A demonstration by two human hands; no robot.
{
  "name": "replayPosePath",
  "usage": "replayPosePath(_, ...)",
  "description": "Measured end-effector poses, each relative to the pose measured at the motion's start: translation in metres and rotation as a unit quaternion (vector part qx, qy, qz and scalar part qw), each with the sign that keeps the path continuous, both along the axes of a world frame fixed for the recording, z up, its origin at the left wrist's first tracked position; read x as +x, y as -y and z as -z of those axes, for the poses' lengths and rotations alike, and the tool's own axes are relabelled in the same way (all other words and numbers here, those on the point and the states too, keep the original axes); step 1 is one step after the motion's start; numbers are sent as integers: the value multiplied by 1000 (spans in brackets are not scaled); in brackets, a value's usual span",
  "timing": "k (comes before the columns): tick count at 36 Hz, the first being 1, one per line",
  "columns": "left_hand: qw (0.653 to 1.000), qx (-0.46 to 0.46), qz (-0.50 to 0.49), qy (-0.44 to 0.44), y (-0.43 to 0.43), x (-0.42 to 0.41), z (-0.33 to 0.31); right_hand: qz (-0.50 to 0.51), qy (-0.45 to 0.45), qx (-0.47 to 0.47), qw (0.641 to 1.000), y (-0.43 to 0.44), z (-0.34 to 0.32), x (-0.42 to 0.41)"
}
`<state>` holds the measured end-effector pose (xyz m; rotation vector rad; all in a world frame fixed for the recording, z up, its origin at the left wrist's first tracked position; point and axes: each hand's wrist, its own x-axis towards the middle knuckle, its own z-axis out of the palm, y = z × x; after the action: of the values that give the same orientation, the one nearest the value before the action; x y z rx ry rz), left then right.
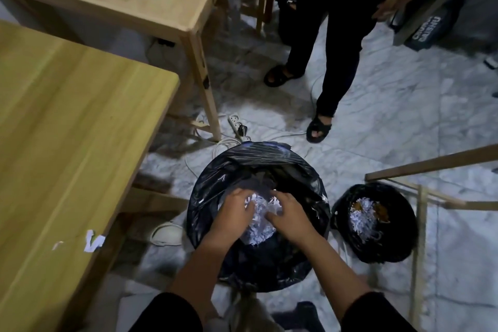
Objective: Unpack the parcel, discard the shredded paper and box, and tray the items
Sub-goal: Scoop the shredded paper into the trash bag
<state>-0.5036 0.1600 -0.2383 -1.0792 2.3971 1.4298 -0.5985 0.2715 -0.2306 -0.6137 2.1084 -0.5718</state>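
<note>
Step in hand: dumping the shredded paper point(260, 224) into the big bin point(269, 155) with the black liner. Left hand point(233, 214) and right hand point(292, 222) are both down in the bin mouth. Their fingers are curled round one white wad, squeezing it from either side. The wad sits below the rim line, over dark stuff in the bag. The frame is dim and smeared here, so I can't tell whether the hands are pressing the wad down or about to let go. The grip looks on.

To do it well:
- Get the wad low in the bag before the fingers open, because loose strips scatter easily.
- Release both hands together.
- Brush the palms off over the bin so clinging strips fall inside, not on the floor point(404, 116).
- Don't drag the liner edge inward; it looks loosely draped on the far side.

Leftovers: a few white scraps point(93, 241) lie on the desk point(67, 129) near its front edge and will need sweeping in too. The small bin point(398, 245) just right of the big one has shredded paper in it, plus something brownish.

Box, tray and the parcel's items are not in view. My judgement is midway at best: paper going out, box discard and traying not confirmable. Another person point(331, 35) stands beyond the bin, apart from the hands. A power strip point(237, 122) and cables lie on the floor near the bin, so watch the feet.
</note>
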Motion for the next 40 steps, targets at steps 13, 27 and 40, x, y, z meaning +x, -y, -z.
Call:
replayPosePath(13, 986, -158, 44, -42, 16, 12, -58, -16, -92, -41, 995, 7, -36, 2)
replayPosePath(27, 869, -305, -381, -80, 117, 217, -160, -234, -90, -256, 934, 115, -144, 127)
replayPosePath(40, 878, -324, -320, 148, 99, 288, -115, -262, -179, -245, 916, 128, -125, 196)
